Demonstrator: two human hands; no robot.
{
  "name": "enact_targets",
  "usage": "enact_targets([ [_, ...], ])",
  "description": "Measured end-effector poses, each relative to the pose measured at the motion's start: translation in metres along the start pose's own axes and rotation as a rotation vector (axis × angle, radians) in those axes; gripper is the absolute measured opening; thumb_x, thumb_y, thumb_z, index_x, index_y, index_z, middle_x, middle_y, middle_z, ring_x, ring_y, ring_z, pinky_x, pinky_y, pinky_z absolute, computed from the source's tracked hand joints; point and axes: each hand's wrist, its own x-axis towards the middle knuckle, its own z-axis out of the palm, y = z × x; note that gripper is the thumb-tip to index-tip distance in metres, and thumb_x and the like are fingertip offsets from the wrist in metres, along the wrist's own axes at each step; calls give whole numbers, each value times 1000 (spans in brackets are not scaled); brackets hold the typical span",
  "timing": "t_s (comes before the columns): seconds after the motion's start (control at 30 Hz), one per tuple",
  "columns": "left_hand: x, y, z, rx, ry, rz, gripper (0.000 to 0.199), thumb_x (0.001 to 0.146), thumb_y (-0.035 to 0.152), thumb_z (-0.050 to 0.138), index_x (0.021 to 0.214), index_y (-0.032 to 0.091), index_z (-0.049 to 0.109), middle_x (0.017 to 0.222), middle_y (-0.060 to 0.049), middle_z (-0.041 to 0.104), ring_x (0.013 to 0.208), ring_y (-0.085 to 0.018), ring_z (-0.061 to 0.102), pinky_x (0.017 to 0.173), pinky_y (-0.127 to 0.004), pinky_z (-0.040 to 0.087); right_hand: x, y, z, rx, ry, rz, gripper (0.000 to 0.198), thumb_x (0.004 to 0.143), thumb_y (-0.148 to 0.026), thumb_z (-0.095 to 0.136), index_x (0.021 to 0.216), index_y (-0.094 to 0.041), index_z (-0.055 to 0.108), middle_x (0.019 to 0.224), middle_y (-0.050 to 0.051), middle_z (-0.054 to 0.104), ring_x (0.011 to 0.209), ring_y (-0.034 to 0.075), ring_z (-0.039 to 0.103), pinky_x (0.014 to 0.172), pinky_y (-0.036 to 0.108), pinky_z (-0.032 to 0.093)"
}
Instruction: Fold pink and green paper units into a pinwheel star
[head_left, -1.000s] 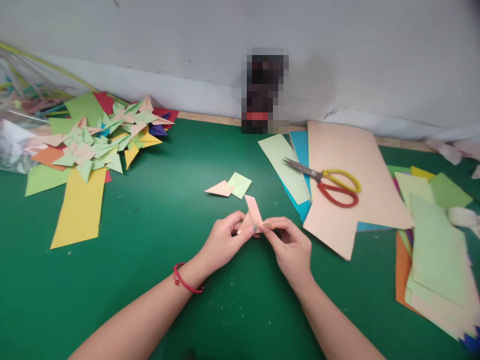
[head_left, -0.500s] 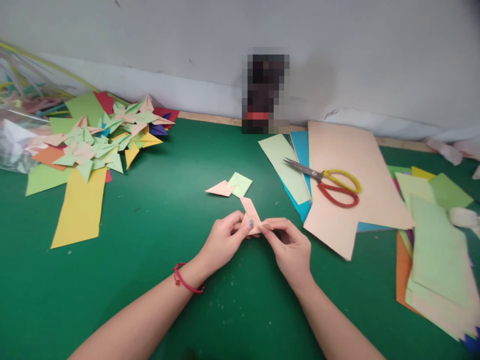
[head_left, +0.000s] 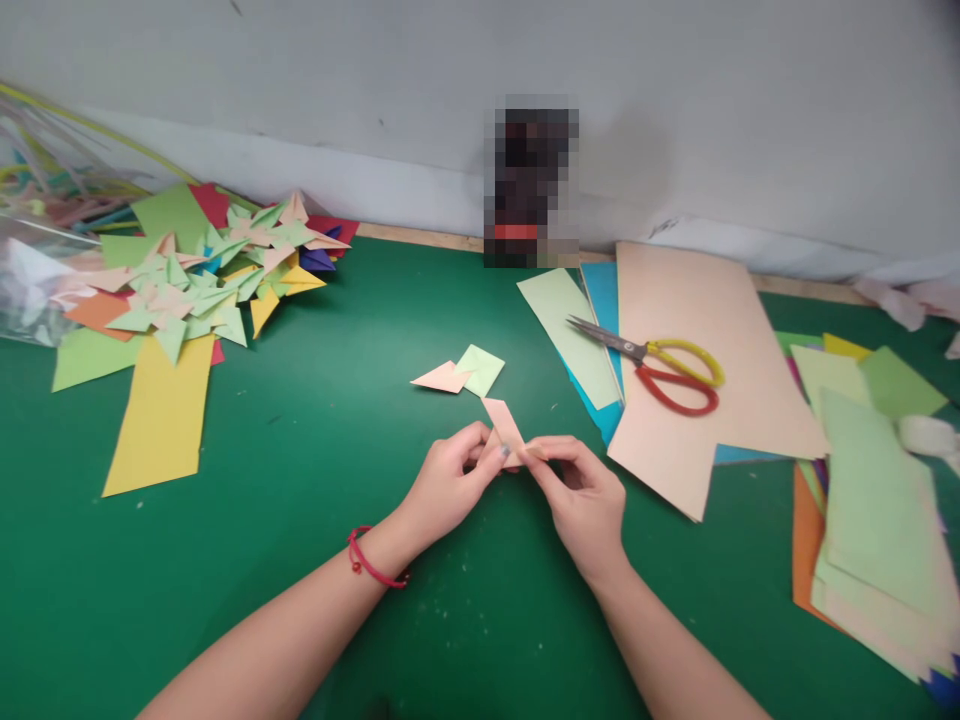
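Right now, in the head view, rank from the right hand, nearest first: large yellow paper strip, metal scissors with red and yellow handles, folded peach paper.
1. Folded peach paper: touching the right hand.
2. Scissors: beyond, to its right.
3. Yellow paper strip: far left.

Between the left hand and the right hand is a folded paper; beyond it, on the table, lie two folded pieces side by side, touching. Well to their left lies a heap of paper stars, with a plastic bag left of that. To the right, scissors rest across a strip and some sheets; farther right lies a paper stack. Behind the table stands a wall
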Motion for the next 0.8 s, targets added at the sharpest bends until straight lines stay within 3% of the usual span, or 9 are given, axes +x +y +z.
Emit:
enact_targets([
  [0.17, 0, 2, -1, 90, -2, 13, 23, 81, 37, 53, 73, 15, 50, 64, 3, 53, 55, -9, 45, 51, -20, 32, 0, 0, 0, 7, -1, -2, 3, 76, -20, 64, 75, -20, 61, 78, 3, 63, 76, 18, 61, 72, 35, 50],
  [0.37, 0, 2, -1, 0, -31, 16, 18, 83, 31, 51, 75, 15, 51, 72, -1, 62, 64, -12, 55, 57, -21, 38, 0, 1, 0, 17, -8, -10, 6, 76, -16, 64, 76, -20, 61, 79, 3, 63, 76, 17, 60, 73, 35, 50],
  [0.6, 1, 1, -1, 11, 6, -9, 28, 84, 38, 48, 68, 16, 47, 58, 5, 48, 52, -8, 41, 50, -19, 31, 0, 0, 0, 16, -19, -17, 4, 76, -19, 65, 75, -20, 61, 78, 3, 63, 75, 17, 60, 71, 34, 50],
  [0.8, 1, 1, -1, 31, 20, -16, 28, 84, 39, 48, 69, 16, 48, 58, 4, 48, 53, -8, 41, 51, -19, 32, 1, 0, 0, 33, -70, 66, 6, 77, -22, 63, 81, -21, 59, 77, 2, 60, 73, 16, 58, 70, 32, 50],
])
